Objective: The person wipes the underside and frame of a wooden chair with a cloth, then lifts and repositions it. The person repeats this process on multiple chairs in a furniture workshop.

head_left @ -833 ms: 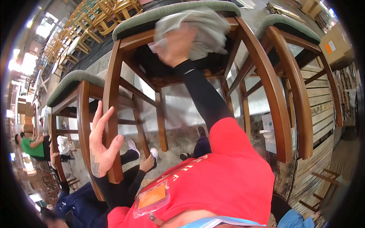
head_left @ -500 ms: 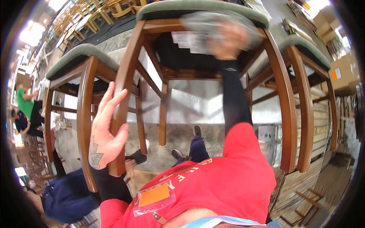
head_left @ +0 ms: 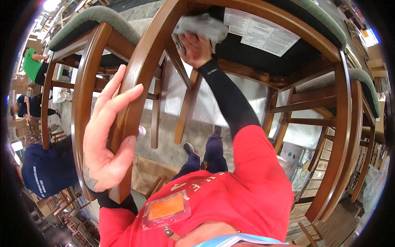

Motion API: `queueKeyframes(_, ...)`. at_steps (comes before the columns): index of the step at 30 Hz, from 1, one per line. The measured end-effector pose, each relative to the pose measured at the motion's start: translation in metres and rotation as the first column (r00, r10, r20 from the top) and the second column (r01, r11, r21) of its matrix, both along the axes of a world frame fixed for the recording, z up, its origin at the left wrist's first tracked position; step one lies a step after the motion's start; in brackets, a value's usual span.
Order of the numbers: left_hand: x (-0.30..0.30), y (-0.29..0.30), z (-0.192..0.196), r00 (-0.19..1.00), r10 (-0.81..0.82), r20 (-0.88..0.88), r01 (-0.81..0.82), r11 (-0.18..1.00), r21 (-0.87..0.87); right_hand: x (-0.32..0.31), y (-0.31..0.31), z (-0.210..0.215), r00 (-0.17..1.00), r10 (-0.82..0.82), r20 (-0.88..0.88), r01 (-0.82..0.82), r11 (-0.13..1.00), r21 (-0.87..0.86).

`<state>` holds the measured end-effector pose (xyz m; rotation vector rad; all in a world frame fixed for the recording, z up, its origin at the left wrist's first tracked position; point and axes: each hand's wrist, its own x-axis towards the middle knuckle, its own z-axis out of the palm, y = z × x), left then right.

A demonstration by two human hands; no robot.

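In front of me stands a brown wooden chair with its black seat underside and white paper labels [head_left: 259, 31] facing me. My left hand [head_left: 108, 142] is on its left leg [head_left: 142, 70], fingers long and a little bent along the outer side, thumb across the near face. With my right hand [head_left: 196, 50] I press a crumpled grey cloth [head_left: 201, 28] into the corner where that leg meets the seat frame [head_left: 284, 16]. The cloth partly hides that corner, and my fingers are bunched on it.
Similar chairs with grey-green seats stand close on the left [head_left: 92, 20] and right [head_left: 364, 88]. At the left are a person in green [head_left: 33, 66] and a person in a navy shirt [head_left: 47, 168]. Wooden pallets [head_left: 325, 160] lie at right.
The chair has turned and come nearer, showing more of its underside. My right hand and the cloth have moved left, from the front rail to the left corner. My left hand stays on the leg.
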<state>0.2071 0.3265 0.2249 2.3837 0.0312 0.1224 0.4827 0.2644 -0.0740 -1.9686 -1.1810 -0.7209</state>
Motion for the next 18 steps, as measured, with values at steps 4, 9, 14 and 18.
queueKeyframes(4,-0.003,0.008,-0.009,1.0,-0.003,-0.001,0.003,0.999,-0.049,-0.012,-0.024,-0.037,0.953,0.126,-0.276,-0.275,0.74,-0.614)
queueKeyframes(9,0.001,0.006,-0.01,1.0,0.016,0.005,-0.015,0.999,-0.046,0.006,-0.024,-0.006,0.925,0.367,0.1,-0.21,0.713,-0.669)
queueKeyframes(14,0.002,0.011,-0.006,0.998,-0.047,-0.031,0.05,0.995,0.083,0.021,-0.007,-0.07,0.901,0.431,-0.052,-0.405,0.79,-0.46)
queueKeyframes(18,0.001,0.019,-0.008,0.994,-0.103,0.026,0.102,0.994,0.046,-0.015,-0.01,-0.154,0.93,0.299,-0.211,-0.364,0.815,-0.45)
